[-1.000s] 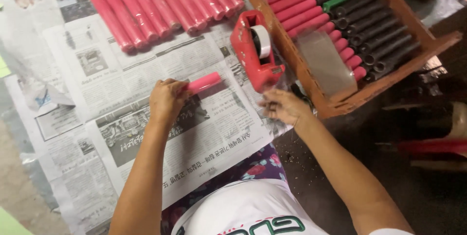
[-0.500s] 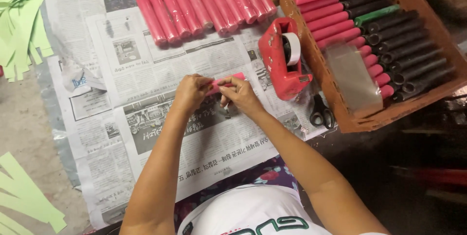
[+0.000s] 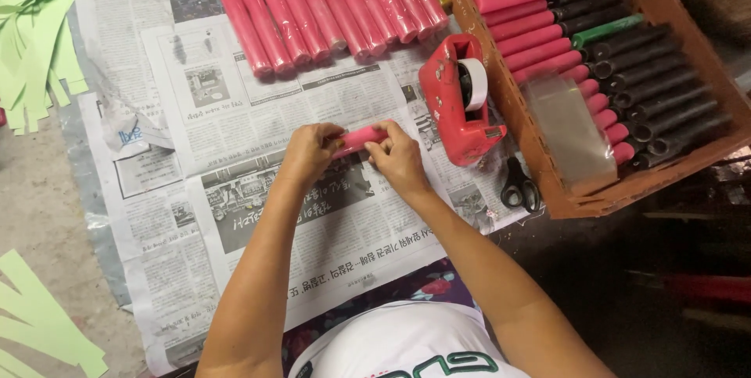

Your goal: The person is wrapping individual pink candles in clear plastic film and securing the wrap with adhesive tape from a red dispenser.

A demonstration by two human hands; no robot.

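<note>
A pink paper-wrapped tube (image 3: pixel 358 140) lies across the newspaper (image 3: pixel 235 214) in front of me. My left hand (image 3: pixel 310 155) grips its left end and my right hand (image 3: pixel 397 160) presses on its right end. A red tape dispenser (image 3: pixel 458 100) with a white roll stands just right of my right hand. A row of several finished pink tubes (image 3: pixel 328 14) lies side by side at the far edge of the newspaper.
A brown wooden tray (image 3: pixel 626 182) at the right holds pink, black and green tubes and a clear plastic sheet (image 3: pixel 567 131). Black scissors (image 3: pixel 518 185) lie beside the tray. Green paper strips (image 3: pixel 35 41) sit at the far left, with more green paper strips (image 3: pixel 47 323) at the near left.
A second ago my right hand was off by the tape dispenser and only the left held the tube. The right hand came over and both hands now hold it.
</note>
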